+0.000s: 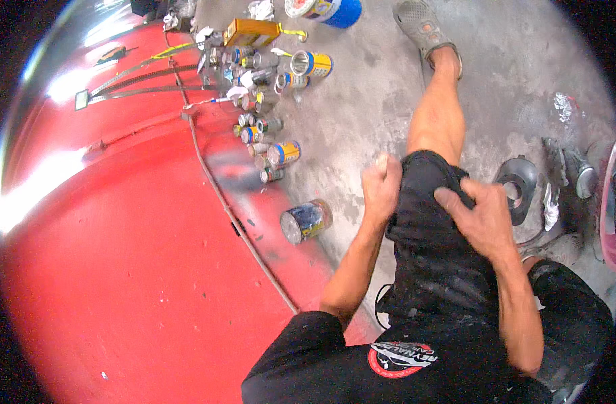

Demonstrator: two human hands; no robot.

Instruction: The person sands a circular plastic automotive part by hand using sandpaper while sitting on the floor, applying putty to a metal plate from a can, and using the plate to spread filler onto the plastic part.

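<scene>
Black shorts (pixel 426 215) cover my bent leg, with the bare shin stretched away in front of me. My left hand (pixel 382 188) is closed at the left edge of the shorts' leg, its fingers slightly blurred and partly hidden. On the right side of the same leg, my right hand (pixel 484 214) pinches the cloth near the hem between thumb and fingers. A grey clog (pixel 419 27) is on my foot.
A red wall (pixel 159 269) with a cord (pixel 220 209) rises at the left. Several paint cans (pixel 284 153) line its foot. One stained can (pixel 306 221) stands closer. A yellow rectangular tin (pixel 252 32) and blue bucket (pixel 335 12) are farther off. Dark parts (pixel 516 188) lie at the right.
</scene>
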